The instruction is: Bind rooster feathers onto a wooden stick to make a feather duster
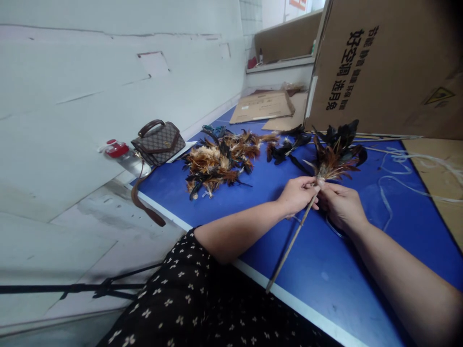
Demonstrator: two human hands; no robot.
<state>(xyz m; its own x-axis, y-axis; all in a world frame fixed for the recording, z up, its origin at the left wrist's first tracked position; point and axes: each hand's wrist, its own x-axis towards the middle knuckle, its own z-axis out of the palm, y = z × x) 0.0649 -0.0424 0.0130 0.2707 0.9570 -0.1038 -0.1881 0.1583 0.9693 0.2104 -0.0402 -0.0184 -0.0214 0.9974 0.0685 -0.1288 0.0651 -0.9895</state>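
While the left hand (297,195) and right hand (343,203) pinch a black-and-brown feather bundle (334,153) to a thin brown stick (292,242) over the right of the blue worktop (325,277), binding seems in hand, next needing steady pressure.

soft even light | faint glare on tabletop (333,270) | slight haze | upper-right corner dark

Head view, one: worn on the person's head, looking from above the near edge of the blue table (347,274). Facing: forward and down. Nearest: dark patterned garment (170,299), low. Middle range: left hand (298,195), right hand (343,205). Beyond: cardboard panel (398,58). Left flank: pale wall (90,72).
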